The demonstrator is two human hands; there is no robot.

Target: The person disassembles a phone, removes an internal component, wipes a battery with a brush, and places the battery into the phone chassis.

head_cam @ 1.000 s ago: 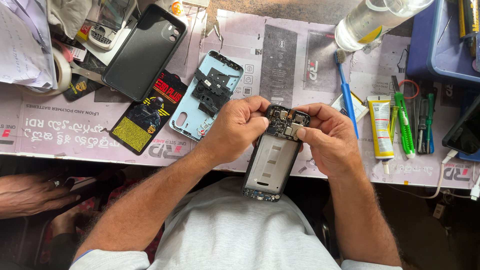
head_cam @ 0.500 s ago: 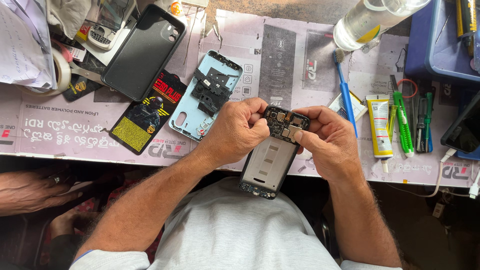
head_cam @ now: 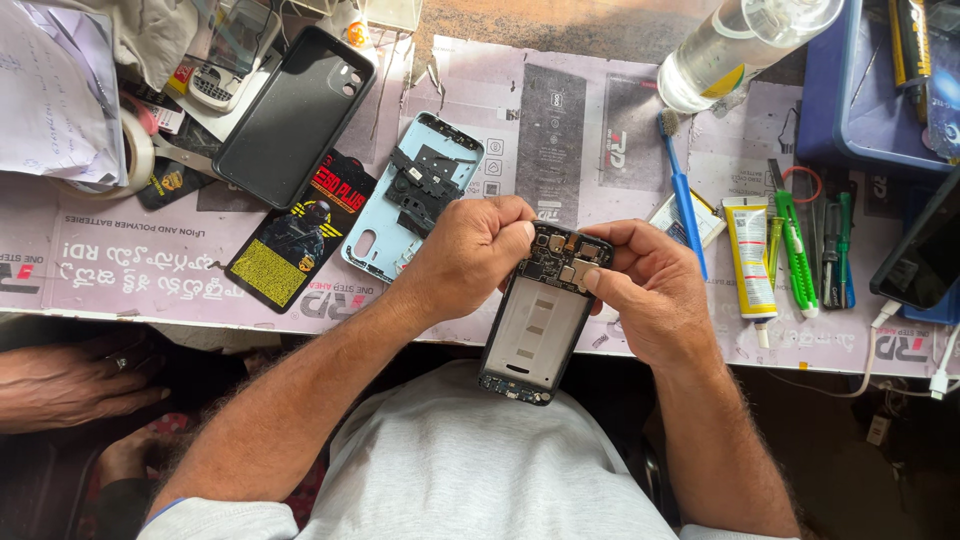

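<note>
two hands [head_cam: 470, 255] [head_cam: 650, 290] share one opened phone [head_cam: 538, 325]. on the bench lie one black case [head_cam: 290, 115], one blue back cover [head_cam: 400, 215], one battery [head_cam: 300, 235], one toothbrush [head_cam: 682, 195], one glue tube [head_cam: 750, 260], one bottle [head_cam: 745, 40], one tape roll [head_cam: 135, 155] and one blue tray [head_cam: 860, 110]. one other hand [head_cam: 65, 385] rests at the left edge.

Black-and-yellow flat packet [head_cam: 290, 240] left of centre; white-yellow tube [head_cam: 750, 255] at right

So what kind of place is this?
Most likely a phone repair bench: both hands hold an opened phone, with a detached light-blue back cover and green screwdrivers alongside.
</note>
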